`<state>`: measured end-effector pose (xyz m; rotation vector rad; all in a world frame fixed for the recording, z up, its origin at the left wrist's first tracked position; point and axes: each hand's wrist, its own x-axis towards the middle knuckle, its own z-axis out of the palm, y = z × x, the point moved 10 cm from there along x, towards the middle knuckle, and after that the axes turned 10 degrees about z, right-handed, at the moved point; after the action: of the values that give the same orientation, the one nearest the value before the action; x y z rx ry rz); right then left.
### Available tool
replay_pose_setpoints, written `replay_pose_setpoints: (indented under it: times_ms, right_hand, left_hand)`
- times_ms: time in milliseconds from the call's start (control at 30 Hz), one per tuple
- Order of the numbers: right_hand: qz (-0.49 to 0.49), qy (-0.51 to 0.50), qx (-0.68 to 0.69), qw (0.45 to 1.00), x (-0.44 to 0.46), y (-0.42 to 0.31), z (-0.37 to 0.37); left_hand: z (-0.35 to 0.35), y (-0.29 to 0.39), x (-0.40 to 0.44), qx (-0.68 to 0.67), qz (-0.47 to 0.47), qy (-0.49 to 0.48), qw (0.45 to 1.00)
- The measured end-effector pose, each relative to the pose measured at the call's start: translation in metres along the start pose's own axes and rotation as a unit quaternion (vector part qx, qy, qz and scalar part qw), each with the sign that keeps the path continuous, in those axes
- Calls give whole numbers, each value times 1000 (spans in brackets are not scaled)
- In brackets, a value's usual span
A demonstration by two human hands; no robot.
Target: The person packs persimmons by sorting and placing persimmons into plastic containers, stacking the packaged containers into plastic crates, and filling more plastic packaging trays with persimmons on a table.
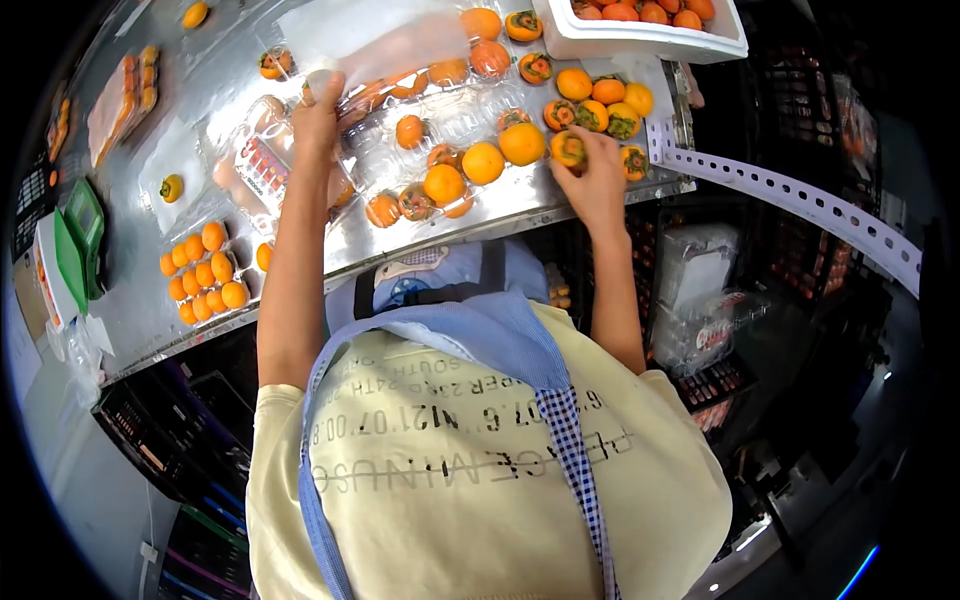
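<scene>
My right hand [597, 178] is closed around a persimmon [568, 151], its green-brown calyx showing. It is at the right part of the metal table, beside a group of loose persimmons [606, 92]. My left hand [317, 115] is closed at the left edge of a clear plastic clamshell [378, 140]; part of its grip is hidden. Orange persimmons [410, 130] lie in and around the clear packaging, and glare blurs which are inside. Below my left forearm is a printed clear package [262, 170]. Larger persimmons [522, 144] sit along the near side.
The metal table [530, 205] ends in front of my apron. A white foam box [640, 40] of persimmons stands at the far right. A filled tray [205, 272] and a green scale-like device [84, 235] are at left. A perforated metal strip [790, 185] juts out right.
</scene>
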<state>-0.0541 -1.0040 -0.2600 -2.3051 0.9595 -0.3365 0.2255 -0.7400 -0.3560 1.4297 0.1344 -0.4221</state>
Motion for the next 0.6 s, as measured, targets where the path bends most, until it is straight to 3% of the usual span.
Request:
replay_pose_setpoints:
  times_ms: [33, 133, 233, 333, 367, 467, 600]
  right_hand:
    - [29, 9, 18, 999, 1, 1, -13]
    - [111, -54, 249, 961, 10, 7, -13]
    - [102, -93, 341, 930, 24, -28, 5]
    - [37, -153, 114, 981, 41, -69, 16]
    - [-37, -196, 53, 978, 48, -84, 30]
    - [-74, -232, -65, 968, 58, -84, 50]
    - [-80, -267, -122, 953, 64, -79, 74]
  left_hand:
    - [-1, 0, -1, -2, 3, 2, 1000]
    - [-2, -4, 3, 13, -1, -12, 1000]
    - [-2, -3, 1, 6, 1, -2, 1000]
    - [-1, 0, -1, -12, 6, 9, 1000]
    - [-4, 1, 1, -8, 7, 11, 1000]
    - [-4, -4, 2, 3, 5, 6, 1000]
    - [0, 1, -3, 6, 3, -4, 1000]
